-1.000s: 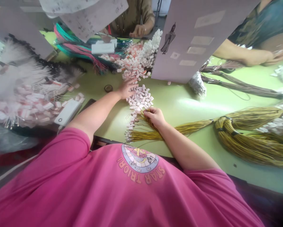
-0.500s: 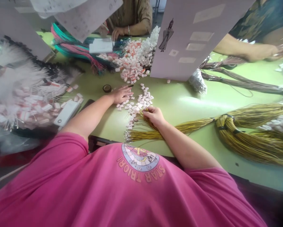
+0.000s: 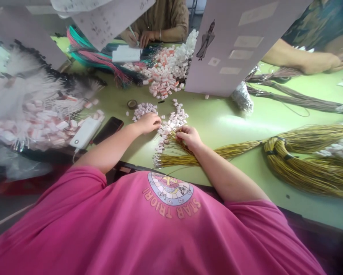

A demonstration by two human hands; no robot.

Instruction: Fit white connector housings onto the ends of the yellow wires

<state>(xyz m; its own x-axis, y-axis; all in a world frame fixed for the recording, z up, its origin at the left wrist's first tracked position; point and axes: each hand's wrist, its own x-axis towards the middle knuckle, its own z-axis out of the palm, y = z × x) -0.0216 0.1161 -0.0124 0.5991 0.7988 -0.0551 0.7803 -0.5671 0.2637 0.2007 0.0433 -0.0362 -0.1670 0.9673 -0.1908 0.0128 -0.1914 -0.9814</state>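
My right hand (image 3: pixel 189 137) is closed in a pinch on a bunch of thin yellow wires (image 3: pixel 173 138) above the green table. Beneath it, more yellow wires (image 3: pixel 175 160) lie with metal ends pointing left. My left hand (image 3: pixel 148 123) rests low by the table, its fingers curled together; whatever they pinch is hidden. A small heap of white plastic connectors (image 3: pixel 144 110) lies just beyond this hand. Between my hands, a looser strip of white connectors (image 3: pixel 175 120) stretches away from me and partly under the wire tips.
A tape roll (image 3: pixel 132 104), a black phone (image 3: pixel 109 129) and a white device (image 3: pixel 85 133) lie left. A pinkish connector pile (image 3: pixel 161 82) and an upright panel (image 3: pixel 228 49) stand beyond. A tied yellow wire bundle (image 3: pixel 297 168) fills the right. Two people work nearby.
My left hand swept connectors leftward off the far end of the strip, forming a separate heap, then came back toward the strip with fingers curling. My right hand stays on the wires.
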